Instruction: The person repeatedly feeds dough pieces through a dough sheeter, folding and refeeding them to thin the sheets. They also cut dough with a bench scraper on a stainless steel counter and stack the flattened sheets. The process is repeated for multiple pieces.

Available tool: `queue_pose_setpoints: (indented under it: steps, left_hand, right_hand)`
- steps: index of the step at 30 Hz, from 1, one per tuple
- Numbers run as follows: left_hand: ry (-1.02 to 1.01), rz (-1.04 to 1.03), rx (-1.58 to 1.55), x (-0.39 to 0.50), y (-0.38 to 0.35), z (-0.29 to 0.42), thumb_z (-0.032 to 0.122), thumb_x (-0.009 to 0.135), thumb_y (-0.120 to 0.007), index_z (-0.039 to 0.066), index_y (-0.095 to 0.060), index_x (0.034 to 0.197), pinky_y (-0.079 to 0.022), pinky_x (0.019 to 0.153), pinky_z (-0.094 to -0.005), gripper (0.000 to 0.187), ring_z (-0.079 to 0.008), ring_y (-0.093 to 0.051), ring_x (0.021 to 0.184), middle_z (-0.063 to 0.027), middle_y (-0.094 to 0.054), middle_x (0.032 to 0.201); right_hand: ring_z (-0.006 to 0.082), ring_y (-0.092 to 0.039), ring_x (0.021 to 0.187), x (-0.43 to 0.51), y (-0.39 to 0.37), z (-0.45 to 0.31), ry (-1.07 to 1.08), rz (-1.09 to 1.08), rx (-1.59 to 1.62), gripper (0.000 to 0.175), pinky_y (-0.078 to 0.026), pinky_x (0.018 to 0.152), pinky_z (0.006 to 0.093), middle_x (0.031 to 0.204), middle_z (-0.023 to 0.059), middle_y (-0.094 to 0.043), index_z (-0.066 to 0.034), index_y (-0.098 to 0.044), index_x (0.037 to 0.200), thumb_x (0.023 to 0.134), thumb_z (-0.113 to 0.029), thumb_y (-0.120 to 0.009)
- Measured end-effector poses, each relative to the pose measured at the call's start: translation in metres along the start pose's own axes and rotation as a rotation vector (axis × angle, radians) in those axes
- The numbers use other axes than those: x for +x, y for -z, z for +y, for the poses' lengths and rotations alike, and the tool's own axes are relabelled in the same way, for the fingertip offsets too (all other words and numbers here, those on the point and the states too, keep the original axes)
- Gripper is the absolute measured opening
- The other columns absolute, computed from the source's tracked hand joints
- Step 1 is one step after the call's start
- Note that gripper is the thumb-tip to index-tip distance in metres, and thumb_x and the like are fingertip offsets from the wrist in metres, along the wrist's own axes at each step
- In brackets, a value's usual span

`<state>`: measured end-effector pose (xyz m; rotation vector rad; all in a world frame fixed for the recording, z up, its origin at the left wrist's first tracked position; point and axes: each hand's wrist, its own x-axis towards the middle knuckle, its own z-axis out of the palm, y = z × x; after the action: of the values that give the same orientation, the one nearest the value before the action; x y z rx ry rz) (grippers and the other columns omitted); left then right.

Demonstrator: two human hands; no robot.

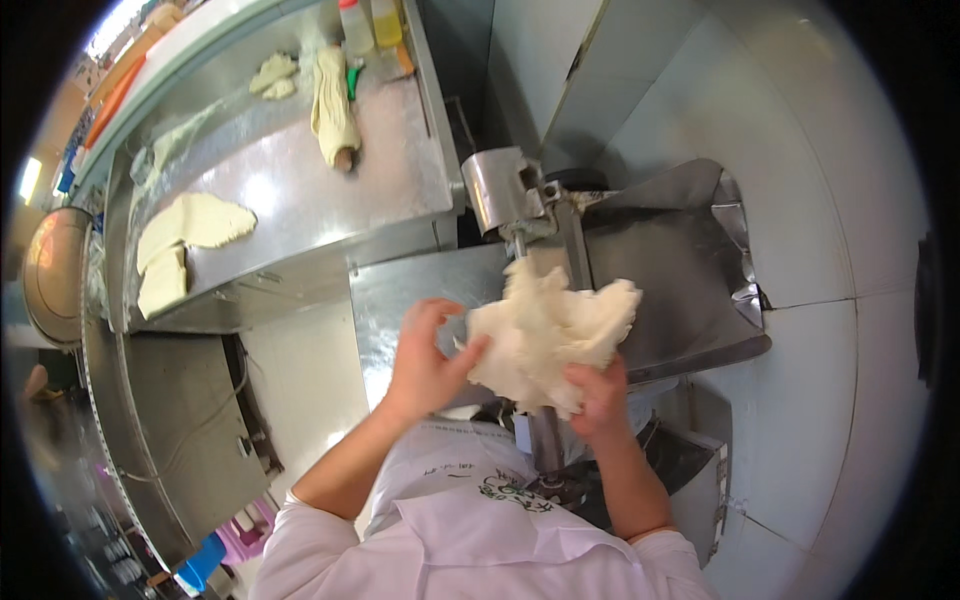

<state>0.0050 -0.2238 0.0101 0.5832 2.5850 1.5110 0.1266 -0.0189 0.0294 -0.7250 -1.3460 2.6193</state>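
Note:
A ragged, crumpled mass of pale dough is in front of me, above a metal tray and partly over the shaft of a metal machine. My right hand grips its lower right edge, thumb on top. At its left edge is my left hand, thumb lying over the dough and upper fingers curled apart from it. Whether the lower left fingers pinch the dough from beneath is hidden. The dough and left fingers look slightly blurred.
A steel worktable at left holds a flat dough sheet, a rolled dough length around a rod, dough scraps and two bottles. A wide metal tray extends right toward the tiled wall.

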Motion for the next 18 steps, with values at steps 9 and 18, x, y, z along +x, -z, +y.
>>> queue_pose_setpoints:
  steps: [9,18]
  left_hand:
    - [0.368,-0.454,0.356,-0.043,-0.178,-0.310,0.023,0.082,-0.072,0.004,-0.065,0.108,-0.053,0.090,-0.0475,0.034,-0.0418,-0.062,0.104,-0.0224,-0.059,0.116]
    - [0.317,-0.598,0.331,-0.038,-0.295,-0.295,0.018,0.090,-0.060,0.011,-0.060,0.122,-0.054,0.091,-0.0507,0.033,-0.0399,-0.053,0.117,-0.0186,-0.048,0.126]
  right_hand:
    - [0.0343,-0.047,0.134,-0.088,0.071,-0.031,0.165,0.364,0.239,0.078,-0.041,0.109,0.0568,0.149,0.0096,-0.045,-0.0125,-0.032,0.152,0.082,-0.034,-0.058]
    - [0.0353,-0.044,0.136,-0.149,0.079,-0.028,0.122,0.638,0.095,0.080,-0.036,0.112,0.0578,0.150,0.0091,-0.044,-0.0148,-0.033,0.152,0.081,-0.044,-0.058]
